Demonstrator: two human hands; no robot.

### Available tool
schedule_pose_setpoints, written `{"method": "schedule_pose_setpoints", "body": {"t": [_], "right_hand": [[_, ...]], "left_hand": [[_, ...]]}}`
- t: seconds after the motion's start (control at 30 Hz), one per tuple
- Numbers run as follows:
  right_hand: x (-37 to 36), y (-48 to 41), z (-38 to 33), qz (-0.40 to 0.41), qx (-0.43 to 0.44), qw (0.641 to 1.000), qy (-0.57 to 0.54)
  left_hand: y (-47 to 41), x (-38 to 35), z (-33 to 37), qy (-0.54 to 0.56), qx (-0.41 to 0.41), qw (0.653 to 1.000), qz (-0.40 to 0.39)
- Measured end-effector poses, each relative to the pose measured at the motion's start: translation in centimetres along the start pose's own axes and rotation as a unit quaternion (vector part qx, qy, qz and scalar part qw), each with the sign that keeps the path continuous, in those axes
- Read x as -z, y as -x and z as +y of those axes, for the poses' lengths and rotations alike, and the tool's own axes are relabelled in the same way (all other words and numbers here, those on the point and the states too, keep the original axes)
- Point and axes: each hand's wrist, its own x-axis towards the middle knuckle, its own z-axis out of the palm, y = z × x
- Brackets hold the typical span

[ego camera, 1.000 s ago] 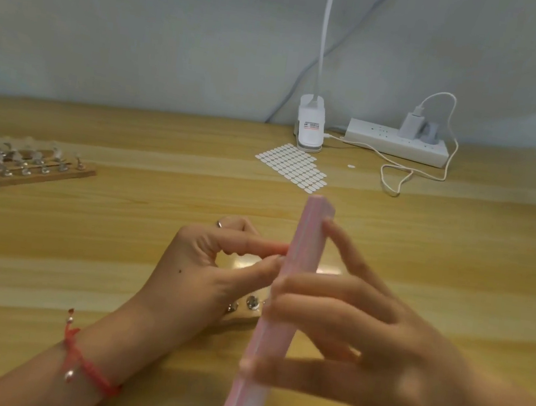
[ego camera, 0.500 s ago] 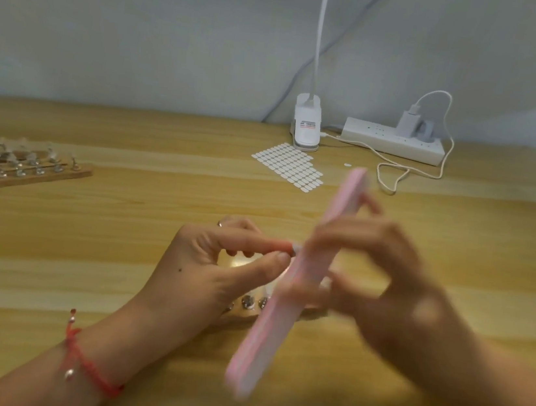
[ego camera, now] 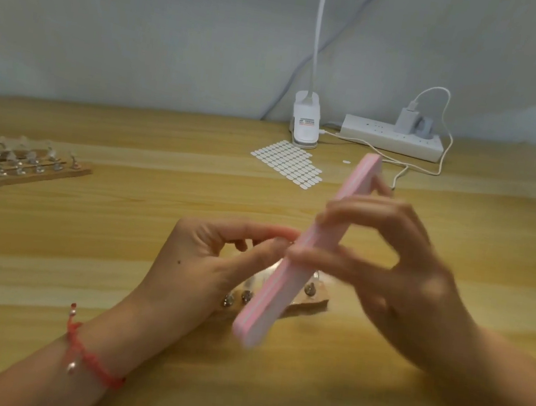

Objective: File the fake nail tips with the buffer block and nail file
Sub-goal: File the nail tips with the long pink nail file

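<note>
Just above the wooden holder (ego camera: 314, 302), the right hand (ego camera: 397, 274) grips the pink buffer block (ego camera: 287, 280) against the left hand (ego camera: 204, 262), whose grip pinches something blurred, likely a nail tip. Filing seems midway; the racks (ego camera: 26, 167) far left of the holder probably wait.

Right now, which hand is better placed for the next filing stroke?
Right. The right hand grips the pink buffer block, which is tilted against the left hand. The left hand pinches a small blurred piece, probably the nail tip, at the block's side, so it should just hold.
</note>
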Motion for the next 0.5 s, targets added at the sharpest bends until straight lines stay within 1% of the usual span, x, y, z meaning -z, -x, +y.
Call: {"method": "schedule_pose_setpoints", "body": {"t": [0.1,0.13,0.2,0.23,0.3,0.37,0.4,0.43,0.5], "right_hand": [[0.8,0.1,2.2,0.027,-0.073,0.995,0.059],[1.0,0.1,2.5,0.037,-0.097,0.993,0.056],[1.0,0.2,2.4,0.05,-0.127,0.991,0.007],[0.7,0.2,1.9,0.047,-0.123,0.991,-0.029],[-0.3,0.4,0.1,0.017,-0.077,0.993,-0.092],[-1.0,0.5,-1.5,-0.02,-0.022,0.994,-0.102],[-1.0,0.4,-1.3,-0.025,-0.021,0.995,-0.09],[-0.8,0.3,-0.7,-0.016,-0.043,0.996,-0.078],[-0.5,-0.1,0.2,0.014,-0.113,0.991,-0.071]], "left_hand": [[-0.2,-0.2,-0.1,0.042,0.007,0.999,0.031],[-0.2,-0.1,-0.1,0.068,0.006,0.997,0.03],[-0.2,-0.1,0.0,0.108,0.001,0.994,0.018],[-0.1,-0.1,0.0,0.12,0.0,0.993,0.013],[-0.1,-0.2,0.2,0.132,0.001,0.991,0.002],[-0.1,-0.3,0.2,0.124,-0.011,0.992,-0.004],[-0.1,-0.2,0.0,0.104,-0.026,0.994,-0.006],[0.0,-0.3,-0.1,0.083,-0.04,0.996,-0.01],[0.1,-0.3,-0.4,0.065,-0.05,0.997,-0.01]]}}
